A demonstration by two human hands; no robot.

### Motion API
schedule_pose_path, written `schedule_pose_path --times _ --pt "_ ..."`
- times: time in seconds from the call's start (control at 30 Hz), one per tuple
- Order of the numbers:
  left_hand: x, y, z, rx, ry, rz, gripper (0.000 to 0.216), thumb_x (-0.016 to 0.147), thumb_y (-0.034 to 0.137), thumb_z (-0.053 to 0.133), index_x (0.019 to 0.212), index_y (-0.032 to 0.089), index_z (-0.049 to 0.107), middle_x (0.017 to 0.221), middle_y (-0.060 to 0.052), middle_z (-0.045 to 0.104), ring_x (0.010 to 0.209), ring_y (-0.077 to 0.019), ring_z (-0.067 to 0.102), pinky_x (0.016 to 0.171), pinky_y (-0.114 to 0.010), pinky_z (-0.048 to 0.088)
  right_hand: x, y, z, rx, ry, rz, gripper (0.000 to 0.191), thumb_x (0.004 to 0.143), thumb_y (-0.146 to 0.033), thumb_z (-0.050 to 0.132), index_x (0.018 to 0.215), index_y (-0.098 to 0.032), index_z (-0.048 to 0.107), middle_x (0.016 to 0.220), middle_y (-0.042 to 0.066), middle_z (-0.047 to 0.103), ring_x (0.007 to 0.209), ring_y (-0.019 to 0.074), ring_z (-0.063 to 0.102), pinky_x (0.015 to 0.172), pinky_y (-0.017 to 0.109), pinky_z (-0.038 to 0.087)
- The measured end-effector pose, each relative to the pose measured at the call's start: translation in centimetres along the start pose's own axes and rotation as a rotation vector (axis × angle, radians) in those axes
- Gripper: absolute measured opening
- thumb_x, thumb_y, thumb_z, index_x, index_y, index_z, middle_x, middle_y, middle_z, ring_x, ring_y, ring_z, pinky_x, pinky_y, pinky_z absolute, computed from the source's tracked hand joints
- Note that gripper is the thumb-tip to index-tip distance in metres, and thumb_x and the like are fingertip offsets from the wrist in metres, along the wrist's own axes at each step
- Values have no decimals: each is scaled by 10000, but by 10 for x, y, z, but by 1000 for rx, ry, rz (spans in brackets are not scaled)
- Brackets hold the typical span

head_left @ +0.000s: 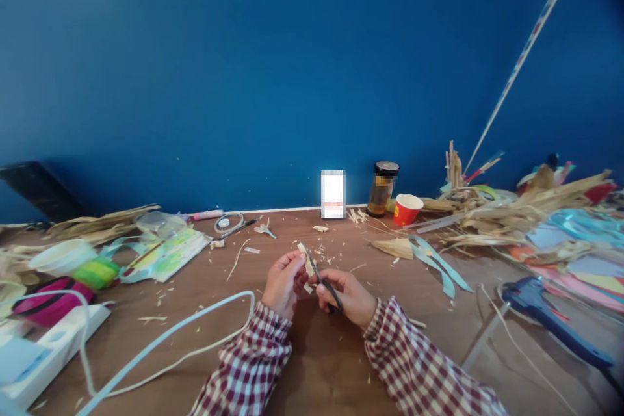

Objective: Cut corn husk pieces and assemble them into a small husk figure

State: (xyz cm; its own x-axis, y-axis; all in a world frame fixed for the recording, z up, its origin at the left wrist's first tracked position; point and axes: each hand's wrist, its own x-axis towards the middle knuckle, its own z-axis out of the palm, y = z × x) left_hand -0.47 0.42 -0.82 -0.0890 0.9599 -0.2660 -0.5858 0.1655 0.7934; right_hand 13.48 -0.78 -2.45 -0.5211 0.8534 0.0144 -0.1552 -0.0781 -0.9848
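One grip [283, 283], the left, pinched a pale scrap [309, 266] while the right grip [355, 296] held scissors [333, 299] (near the left), so any slip could have cut a finger.

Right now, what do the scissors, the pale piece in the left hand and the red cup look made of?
The scissors are probably metal, going by their thin blades; the dark finish could be plastic or coating. The pale piece may be wood or dried husk: matt, cream-coloured, too small to tell. The red cup is probably smooth paper, given its printed side.
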Motion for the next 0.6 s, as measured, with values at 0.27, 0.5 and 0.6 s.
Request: schedule_pose_path --times 0.27,0.5,0.6 --pt "1 0 1 1 10 -3 202 592 192 704 740 132 579 511 36 566 433 -50 517 430 -131 427 0 0 2 3 16 7 404 672 -455 624 912 -138 558 541 -41 517 480 76 470 476 216 358" --pt "-1 2 2 2 3 0 197 585 195 705 724 134 579 510 33 577 432 -52 523 430 -131 425 0 1 2 -8 13 -8 379 692 -431 614 919 -134 558 543 -37 524 484 73 469 481 212 365" --pt "-1 1 2 13 4 -4 211 578 203 711 728 135 579 498 37 571 423 -51 517 426 -131 424 0 1 2 -10 14 -14 373 696 -427 611 915 -130 557 533 -40 520 473 69 462 472 207 361"
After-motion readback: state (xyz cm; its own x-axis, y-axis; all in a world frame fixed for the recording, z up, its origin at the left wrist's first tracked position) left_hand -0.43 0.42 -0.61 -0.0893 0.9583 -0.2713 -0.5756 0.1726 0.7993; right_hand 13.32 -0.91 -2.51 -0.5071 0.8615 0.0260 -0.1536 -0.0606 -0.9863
